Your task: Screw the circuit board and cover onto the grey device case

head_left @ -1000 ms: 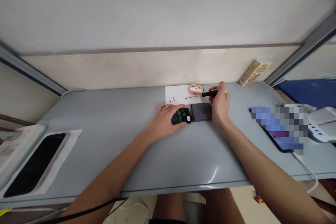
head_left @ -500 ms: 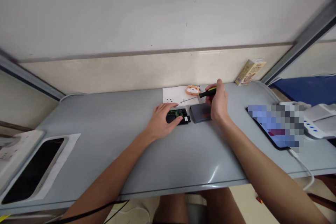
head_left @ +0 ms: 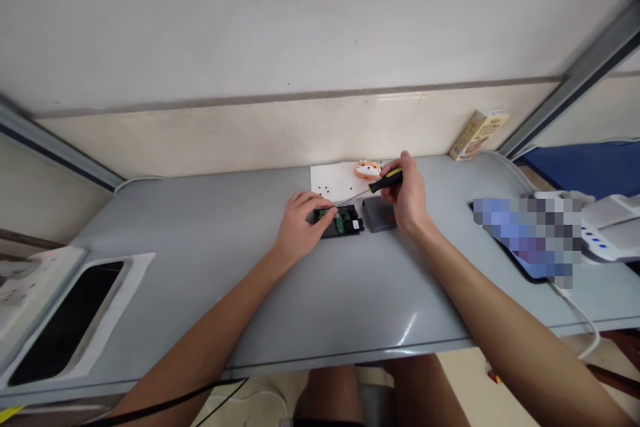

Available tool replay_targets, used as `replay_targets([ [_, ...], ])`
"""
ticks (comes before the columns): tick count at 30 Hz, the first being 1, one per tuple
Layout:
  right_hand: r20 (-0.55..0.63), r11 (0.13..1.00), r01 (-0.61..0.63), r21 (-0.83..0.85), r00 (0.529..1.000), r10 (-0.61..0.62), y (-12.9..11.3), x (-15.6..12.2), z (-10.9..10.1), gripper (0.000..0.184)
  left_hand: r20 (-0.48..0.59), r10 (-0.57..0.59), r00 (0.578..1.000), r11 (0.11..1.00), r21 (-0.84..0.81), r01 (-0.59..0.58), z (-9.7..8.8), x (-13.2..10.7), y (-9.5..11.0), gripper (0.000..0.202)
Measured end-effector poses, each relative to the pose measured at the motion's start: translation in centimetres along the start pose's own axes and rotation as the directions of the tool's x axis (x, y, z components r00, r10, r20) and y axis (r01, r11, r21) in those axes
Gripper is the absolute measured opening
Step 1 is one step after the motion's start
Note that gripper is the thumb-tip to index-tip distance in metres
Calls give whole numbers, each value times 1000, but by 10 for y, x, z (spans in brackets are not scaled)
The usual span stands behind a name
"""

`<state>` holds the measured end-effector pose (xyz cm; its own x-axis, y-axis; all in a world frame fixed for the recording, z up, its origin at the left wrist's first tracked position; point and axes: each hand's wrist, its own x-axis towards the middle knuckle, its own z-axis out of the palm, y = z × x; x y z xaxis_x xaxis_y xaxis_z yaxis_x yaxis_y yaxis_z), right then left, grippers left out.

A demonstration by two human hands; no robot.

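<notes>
right hand (head_left: 407, 203) grips the screwdriver (head_left: 385, 181); left hand (head_left: 300, 227), fingers curled, seems to pinch the circuit board (head_left: 343, 220).

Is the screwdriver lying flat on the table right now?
No, the right hand grips the screwdriver by its handle, its tip angled toward the circuit board.

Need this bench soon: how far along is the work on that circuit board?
Done: the gray cover lies off beside the board, and screws sit on the paper. In hand: the left hand grips the board while the right hand aims the screwdriver at it. Left, probably: freeing the board itself; remaining screws are too small to see.
</notes>
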<state>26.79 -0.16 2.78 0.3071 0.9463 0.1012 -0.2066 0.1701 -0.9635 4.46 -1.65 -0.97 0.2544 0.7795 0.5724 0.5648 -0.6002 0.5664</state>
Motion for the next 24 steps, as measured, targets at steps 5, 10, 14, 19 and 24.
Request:
replay_targets([
  [5, -2, 999, 11, -51, 1000, -11, 0, -1, 0, 58, -77, 112, 991, 994, 28, -110, 1, -1, -3, 2],
  [10, -14, 986, 83, -144, 996, -86, -6, -6, 1, 60, -74, 185, 980, 980, 94, -178, 2, -3, -3, 4],
  [14, 22, 981, 109, -158, 994, -107, -9, -6, 2, 58, -39, 221, 975, 967, 141, -213, 1, -5, -2, 4],
  [19, 89, 936, 327, -130, 944, -318, -12, -10, 4, 41, -6, 319, 948, 926, 214, -310, -1, -5, 2, 2],
  [24, 201, 855, 492, -163, 865, -460, -17, -18, 5, 29, 34, 310, 950, 925, 218, -310, -1, -7, 8, 2],
])
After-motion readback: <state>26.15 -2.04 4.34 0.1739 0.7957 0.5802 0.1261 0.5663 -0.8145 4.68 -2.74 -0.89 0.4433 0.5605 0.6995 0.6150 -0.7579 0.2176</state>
